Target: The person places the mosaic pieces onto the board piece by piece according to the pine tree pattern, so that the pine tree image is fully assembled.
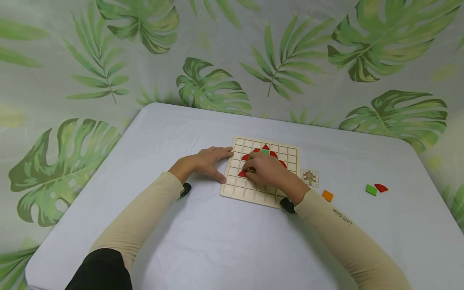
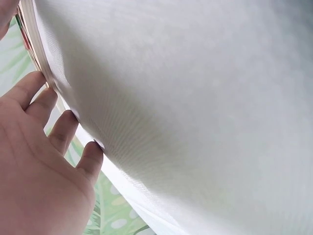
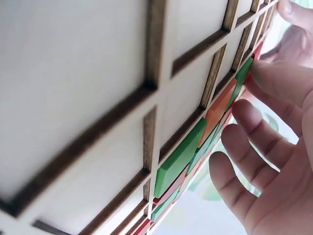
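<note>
A square wooden grid board (image 1: 235,192) lies on the table, with red, green and orange tiles in its cells. My left hand (image 1: 210,161) rests at the board's left side, fingers spread and fingertips along the edge; the left wrist view shows these fingers (image 2: 63,132) at the rim. Over the board's middle is my right hand (image 1: 266,167), its thumb and fingertips at the lower left tiles. In the right wrist view the thumb touches a green tile (image 3: 239,81) beside a red tile (image 3: 257,50), and the other fingers are loosely bent. The hand hides several tiles in the head view.
A small pattern card (image 1: 309,178) lies against the board's right side. Nearby is a loose orange square tile (image 1: 327,196). Farther right lie a green tile (image 1: 371,190) and a red quarter-round tile (image 1: 381,187). A leaf-printed cloth (image 1: 214,86) hangs behind the white table (image 1: 203,249).
</note>
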Demonstrator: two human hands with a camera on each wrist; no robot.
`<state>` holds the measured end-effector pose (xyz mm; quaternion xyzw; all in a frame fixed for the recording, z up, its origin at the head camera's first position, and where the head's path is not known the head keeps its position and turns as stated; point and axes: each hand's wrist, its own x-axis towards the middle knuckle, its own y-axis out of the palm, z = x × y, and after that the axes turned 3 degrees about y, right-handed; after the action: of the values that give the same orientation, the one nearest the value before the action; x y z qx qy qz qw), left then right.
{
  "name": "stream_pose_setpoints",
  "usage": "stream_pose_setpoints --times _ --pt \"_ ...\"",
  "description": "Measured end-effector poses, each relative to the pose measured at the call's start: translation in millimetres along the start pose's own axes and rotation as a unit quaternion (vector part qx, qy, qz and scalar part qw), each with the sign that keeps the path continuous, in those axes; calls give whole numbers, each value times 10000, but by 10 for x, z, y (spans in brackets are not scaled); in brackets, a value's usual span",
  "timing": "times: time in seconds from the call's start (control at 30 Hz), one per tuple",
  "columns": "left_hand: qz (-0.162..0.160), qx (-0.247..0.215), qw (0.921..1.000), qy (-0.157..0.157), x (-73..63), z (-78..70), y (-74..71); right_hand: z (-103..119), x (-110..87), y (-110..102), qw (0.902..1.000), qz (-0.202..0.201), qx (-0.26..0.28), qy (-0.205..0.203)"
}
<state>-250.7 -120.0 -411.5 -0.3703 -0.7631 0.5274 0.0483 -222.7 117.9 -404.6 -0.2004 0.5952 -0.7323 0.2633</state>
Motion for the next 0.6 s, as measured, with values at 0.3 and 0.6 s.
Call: stream_pose_setpoints --times 0.3,0.6 --pt "47 -37 10000 42 -8 -14 -17 -9 13 -13 10000 35 -28 -3" --pt "27 -37 10000 34 -2 -17 -8 -73 -24 -52 9992 -23 330 -208"
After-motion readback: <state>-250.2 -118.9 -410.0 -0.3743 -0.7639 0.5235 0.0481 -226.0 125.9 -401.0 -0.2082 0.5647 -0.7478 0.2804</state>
